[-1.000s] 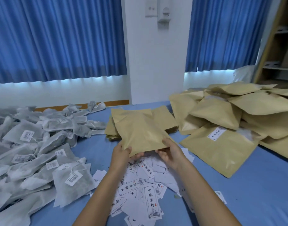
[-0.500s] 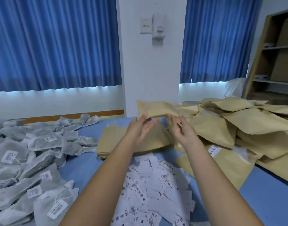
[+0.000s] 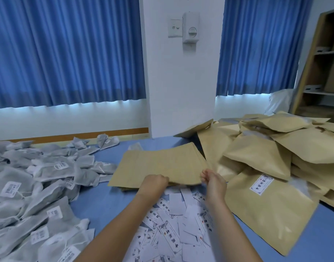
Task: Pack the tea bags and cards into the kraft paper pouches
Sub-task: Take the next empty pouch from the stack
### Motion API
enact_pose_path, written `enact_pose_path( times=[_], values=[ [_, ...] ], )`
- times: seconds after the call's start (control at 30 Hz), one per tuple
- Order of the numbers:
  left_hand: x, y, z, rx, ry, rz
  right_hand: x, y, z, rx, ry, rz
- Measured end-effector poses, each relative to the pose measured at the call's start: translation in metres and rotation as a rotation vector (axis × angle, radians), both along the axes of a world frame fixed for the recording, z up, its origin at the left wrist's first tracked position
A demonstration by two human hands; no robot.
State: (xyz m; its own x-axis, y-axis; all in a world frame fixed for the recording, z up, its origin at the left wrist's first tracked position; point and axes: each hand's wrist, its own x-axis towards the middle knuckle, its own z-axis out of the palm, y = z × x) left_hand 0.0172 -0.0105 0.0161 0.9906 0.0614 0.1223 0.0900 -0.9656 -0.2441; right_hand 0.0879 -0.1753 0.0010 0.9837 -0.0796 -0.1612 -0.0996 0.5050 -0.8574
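Top kraft pouch (image 3: 162, 165): flat and empty-looking. It lies on the stack of flat pouches (image 3: 128, 189) at the middle of the table (image 3: 105, 205).

Our left hand (image 3: 154, 183) grips its near edge with fingers curled round the paper. Our right hand (image 3: 215, 183) has its fingers curled at the near right corner and pinches it.

Cards (image 3: 173, 207): a loose white heap with printed faces. It sits just nearer than the stack, under our forearms, and runs to the near edge.

Tea bags (image 3: 49, 186): grey sachets with white barcode tags. They are heaped along the left edge from the near corner to the far one.

Filled pouches (image 3: 256, 156): a puffed tan pile at the right edge and far right corner, touching the stack. One labelled pouch (image 3: 266, 220) lies flat nearest us.

Beyond the table: blue curtains (image 3: 68, 50), a white pillar (image 3: 181, 82) and a wooden shelf (image 3: 309, 72) at the far right.
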Motion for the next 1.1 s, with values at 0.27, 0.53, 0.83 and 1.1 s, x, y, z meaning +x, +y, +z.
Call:
enact_pose_path(
  times=[0.27, 0.53, 0.83, 1.1],
  values=[
    [-0.099, 0.039, 0.005, -0.205, -0.403, -0.555, -0.052, -0.015, -0.002, 0.459, 0.094, 0.703],
    [-0.103, 0.003, -0.007, -0.543, -0.204, -0.217, -0.097, 0.027, -0.015, 0.244, 0.137, 0.587],
    [-0.086, -0.016, -0.007, -0.650, -0.057, -0.095, -0.102, 0.021, -0.016, 0.316, 0.067, 0.770],
    [-0.096, -0.027, 0.006, -0.618, -0.200, -0.012, -0.106, 0.028, -0.011, 0.403, -0.064, 0.877]
  ],
)
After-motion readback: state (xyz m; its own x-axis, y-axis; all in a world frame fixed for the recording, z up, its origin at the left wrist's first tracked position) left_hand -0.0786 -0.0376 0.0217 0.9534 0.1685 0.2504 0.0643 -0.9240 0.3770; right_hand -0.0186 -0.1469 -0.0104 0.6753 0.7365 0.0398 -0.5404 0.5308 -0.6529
